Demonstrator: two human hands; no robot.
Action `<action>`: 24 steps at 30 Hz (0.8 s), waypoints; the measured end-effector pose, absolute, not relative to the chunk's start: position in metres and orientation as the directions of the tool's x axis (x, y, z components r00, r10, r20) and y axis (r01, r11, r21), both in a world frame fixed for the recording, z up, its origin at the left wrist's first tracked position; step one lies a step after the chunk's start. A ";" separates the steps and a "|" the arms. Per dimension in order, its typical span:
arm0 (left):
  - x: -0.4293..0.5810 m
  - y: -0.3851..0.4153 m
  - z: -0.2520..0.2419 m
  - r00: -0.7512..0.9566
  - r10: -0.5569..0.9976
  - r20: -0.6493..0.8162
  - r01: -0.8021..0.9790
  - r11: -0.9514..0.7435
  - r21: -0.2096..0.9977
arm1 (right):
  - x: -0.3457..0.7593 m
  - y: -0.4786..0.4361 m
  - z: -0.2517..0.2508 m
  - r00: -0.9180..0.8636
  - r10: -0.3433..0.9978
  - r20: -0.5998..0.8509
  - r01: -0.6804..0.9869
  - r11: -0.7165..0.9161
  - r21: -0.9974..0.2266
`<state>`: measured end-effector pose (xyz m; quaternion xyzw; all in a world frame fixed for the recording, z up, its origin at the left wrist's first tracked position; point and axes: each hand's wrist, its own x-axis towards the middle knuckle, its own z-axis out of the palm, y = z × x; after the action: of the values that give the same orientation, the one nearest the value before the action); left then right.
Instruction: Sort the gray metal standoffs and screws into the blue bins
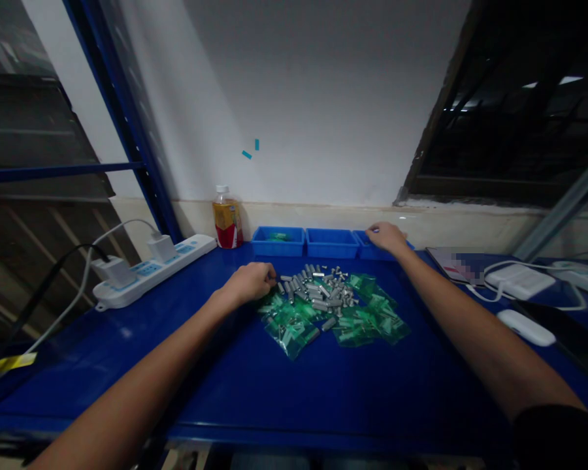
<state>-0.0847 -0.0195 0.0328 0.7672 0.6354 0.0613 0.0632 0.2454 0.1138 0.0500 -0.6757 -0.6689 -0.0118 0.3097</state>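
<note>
My left hand (253, 282) is at the left edge of a heap of silver metal cylinders (318, 292). Its fingers are curled together, and whatever they may hold is hidden. Over the right blue bin (370, 250) is my right hand (388, 236), its fingertips pinched; I cannot make out what is in them. Small screws (339, 273) lie among the cylinders. Green plastic bags with small parts inside surround the heap, some in a left group (290, 329) and some in a right group (387, 320).
A middle blue bin (330, 253) and a left blue bin (277, 249) with green bags stand along the wall. A drink bottle (227, 219) and a power strip (149, 271) are at the left. White chargers (519, 282) and cables lie at the right of the blue table (353, 391).
</note>
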 end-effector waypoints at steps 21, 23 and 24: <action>-0.014 -0.067 0.044 0.460 0.833 0.306 0.259 -0.456 0.852 | 0.179 -0.071 0.031 -0.551 0.524 0.649 0.575 0.802 -0.160; -0.013 -0.068 0.043 0.443 0.839 0.315 0.262 -0.457 0.850 | 0.179 -0.072 0.031 -0.535 0.530 0.658 0.583 0.795 -0.167; -0.014 -0.068 0.043 0.440 0.837 0.326 0.270 -0.470 0.841 | 0.179 -0.071 0.030 -0.518 0.541 0.662 0.589 0.788 -0.182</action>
<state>-0.0140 -0.0679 0.0428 0.7651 0.3617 0.3864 0.3666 0.1791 -0.0712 0.0304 -0.3243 -0.8707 -0.0324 0.3683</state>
